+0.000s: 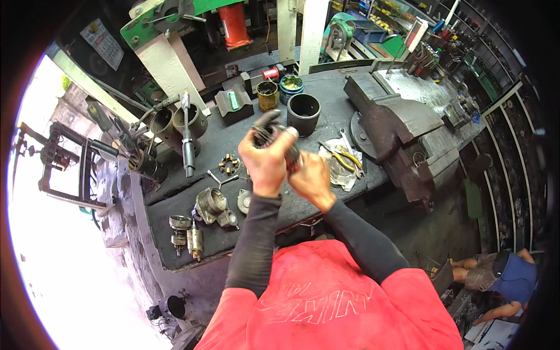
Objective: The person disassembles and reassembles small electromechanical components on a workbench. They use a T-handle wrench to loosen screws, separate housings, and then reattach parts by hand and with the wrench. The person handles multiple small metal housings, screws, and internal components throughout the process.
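Observation:
Above the workbench (pixel 175 192), both of my hands are closed around a dark, round metal motor part with a ribbed open end. My left hand (pixel 262 166) grips its upper end, thumb across the top. My right hand (pixel 312 182) wraps its lower side, and the fingers hide much of it. To the left of my hands lie a ring with copper-coloured blocks (pixel 228 164) and a small T-shaped tool (pixel 219 178). A cast metal housing (pixel 211 205) sits nearer me, beside a cylindrical metal piece (pixel 195 240) and a geared shaft (pixel 179 230).
A large bench vise (pixel 402 125) stands at right. Yellow-handled pliers (pixel 344 158) and a wrench (pixel 350 143) lie on a pale cloth. Behind my hands are a black cylinder (pixel 303 114) and two grease cans (pixel 268 96). Another person (pixel 513 277) is at lower right.

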